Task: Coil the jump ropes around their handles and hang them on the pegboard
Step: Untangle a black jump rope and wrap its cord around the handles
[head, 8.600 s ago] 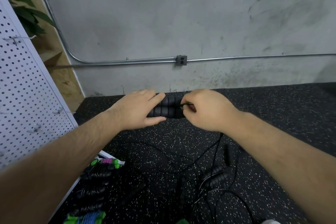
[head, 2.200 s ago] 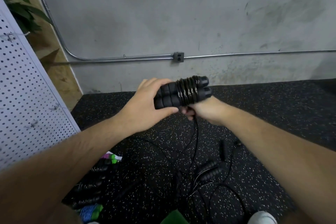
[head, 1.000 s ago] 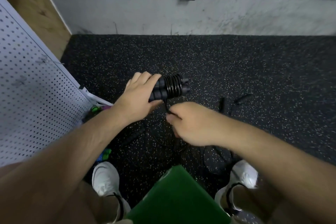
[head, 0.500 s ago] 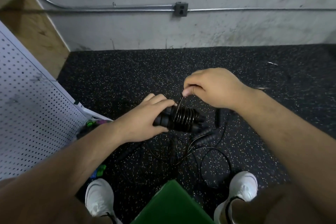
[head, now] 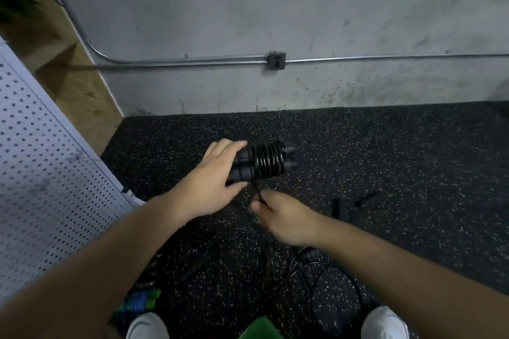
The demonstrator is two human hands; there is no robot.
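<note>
Above the floor (head: 385,159), left hand (head: 209,181) gripping wound handles (head: 289,166), right hand (head: 283,217) pinching rope (head: 267,162).

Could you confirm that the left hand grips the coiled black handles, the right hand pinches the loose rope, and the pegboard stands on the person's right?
Not quite: the head view shows the pegboard on the person's left. The rest holds: the left hand grips the coiled black handles and the right hand pinches the loose rope.
</note>
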